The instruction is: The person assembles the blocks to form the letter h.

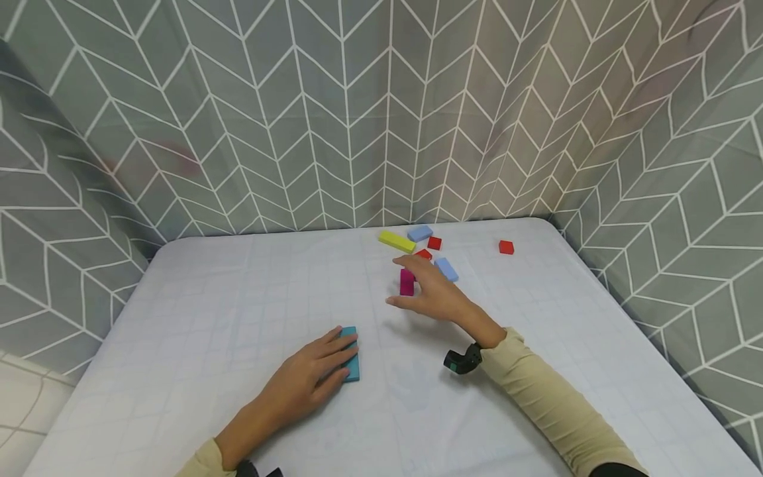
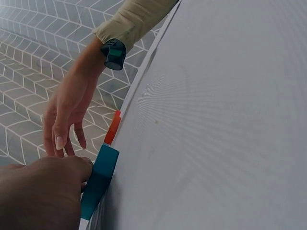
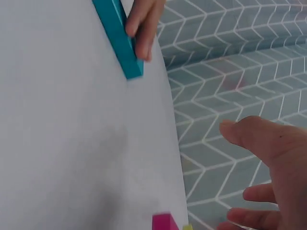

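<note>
My left hand (image 1: 310,377) rests on a long teal block (image 1: 352,364) lying near the middle of the white table, its fingers extended across the top. In the right wrist view, two of its fingers (image 3: 144,36) touch the teal block (image 3: 117,38). Farther forward, my right hand (image 1: 432,291) hovers with thumb and fingers spread apart on either side of a magenta block (image 1: 406,283). Nothing is held in it. The right wrist view shows the magenta block (image 3: 164,222) at the bottom edge, apart from the thumb (image 3: 240,132).
Past the right hand are a yellow block (image 1: 397,241), two light blue blocks (image 1: 420,233) and small red blocks (image 1: 434,243). Another red block (image 1: 506,247) lies off to the right. Patterned grey curtains (image 1: 357,119) border the table's back and sides.
</note>
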Motion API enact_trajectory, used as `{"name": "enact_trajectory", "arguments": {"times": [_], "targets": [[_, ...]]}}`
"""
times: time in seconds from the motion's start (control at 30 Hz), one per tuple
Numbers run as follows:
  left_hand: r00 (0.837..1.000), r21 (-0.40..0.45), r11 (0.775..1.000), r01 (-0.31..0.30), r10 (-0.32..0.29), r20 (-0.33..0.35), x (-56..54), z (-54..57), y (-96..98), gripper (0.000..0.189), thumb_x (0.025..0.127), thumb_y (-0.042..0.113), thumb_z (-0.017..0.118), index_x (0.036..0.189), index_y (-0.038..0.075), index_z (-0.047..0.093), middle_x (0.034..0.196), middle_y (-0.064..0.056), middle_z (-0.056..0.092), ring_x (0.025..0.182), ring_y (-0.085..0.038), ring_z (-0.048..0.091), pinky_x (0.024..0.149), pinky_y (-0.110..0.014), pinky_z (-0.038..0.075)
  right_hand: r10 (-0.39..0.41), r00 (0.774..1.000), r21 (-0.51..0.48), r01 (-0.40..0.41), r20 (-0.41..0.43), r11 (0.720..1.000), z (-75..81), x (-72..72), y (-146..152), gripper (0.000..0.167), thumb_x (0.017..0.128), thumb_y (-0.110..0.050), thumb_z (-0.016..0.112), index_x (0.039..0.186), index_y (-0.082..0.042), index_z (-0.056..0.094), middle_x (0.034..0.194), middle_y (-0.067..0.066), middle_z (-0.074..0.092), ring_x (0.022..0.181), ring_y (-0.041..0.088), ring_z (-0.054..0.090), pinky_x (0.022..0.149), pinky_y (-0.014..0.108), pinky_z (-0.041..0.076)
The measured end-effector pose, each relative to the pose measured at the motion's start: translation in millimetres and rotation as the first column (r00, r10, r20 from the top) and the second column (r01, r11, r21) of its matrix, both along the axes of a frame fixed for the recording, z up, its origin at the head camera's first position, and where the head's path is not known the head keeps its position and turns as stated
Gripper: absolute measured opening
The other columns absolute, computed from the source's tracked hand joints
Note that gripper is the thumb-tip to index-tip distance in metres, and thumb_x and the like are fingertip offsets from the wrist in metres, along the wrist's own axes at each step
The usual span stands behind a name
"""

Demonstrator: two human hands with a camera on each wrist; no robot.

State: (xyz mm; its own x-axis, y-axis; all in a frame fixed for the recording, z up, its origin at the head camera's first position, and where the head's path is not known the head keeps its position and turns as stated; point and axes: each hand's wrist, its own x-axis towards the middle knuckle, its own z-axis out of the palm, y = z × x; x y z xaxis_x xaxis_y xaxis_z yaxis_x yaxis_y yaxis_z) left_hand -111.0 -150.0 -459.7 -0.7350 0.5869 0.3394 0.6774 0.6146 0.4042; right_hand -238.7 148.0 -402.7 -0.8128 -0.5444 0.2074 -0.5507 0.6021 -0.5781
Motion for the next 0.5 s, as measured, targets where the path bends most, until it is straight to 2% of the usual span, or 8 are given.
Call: {"name": "enact_trajectory", "arguments": {"times": [0.23, 0.37, 0.5], "targets": [[0.999, -0.027, 0.999, -0.025, 0.026, 0.021, 1.6, 1.3, 1.4, 0.043, 0.104, 0.029, 0.066, 0.145, 0.015, 0.065, 0.153, 0.002, 0.053, 0.144, -0.029, 0.044, 0.113, -0.052, 0.042, -0.068, 0.997, 0.031, 0.067, 0.026, 0.997, 5.1, -14.2, 14, 0.073, 0.09, -0.034, 0.083, 0.148, -0.001, 0.051, 0.148, 0.018, 0.052, 0.132, 0.034, 0.051, 0.107, 0.054, 0.049], [0.999, -0.03, 0.999, -0.028, 0.029, 0.034, 2.3, 1.0, 1.5, 0.043, 0.104, 0.03, 0.066, 0.145, 0.016, 0.064, 0.154, 0.002, 0.052, 0.144, -0.028, 0.045, 0.113, -0.051, 0.042, -0.099, 0.994, 0.052, 0.096, 0.05, 0.994, 6.9, -22.3, 20, 0.071, 0.091, -0.031, 0.083, 0.148, -0.001, 0.051, 0.148, 0.019, 0.052, 0.132, 0.036, 0.051, 0.105, 0.055, 0.049], [0.999, -0.034, 0.999, -0.032, 0.034, 0.038, 3.0, 0.1, 1.5, 0.043, 0.104, 0.031, 0.065, 0.145, 0.016, 0.064, 0.154, 0.003, 0.052, 0.144, -0.027, 0.045, 0.113, -0.051, 0.042, -0.12, 0.992, 0.09, 0.116, 0.04, 0.989, 8.4, -30.9, 23, 0.073, 0.092, -0.03, 0.081, 0.151, -0.003, 0.049, 0.151, 0.018, 0.05, 0.137, 0.037, 0.047, 0.108, 0.057, 0.047]]}}
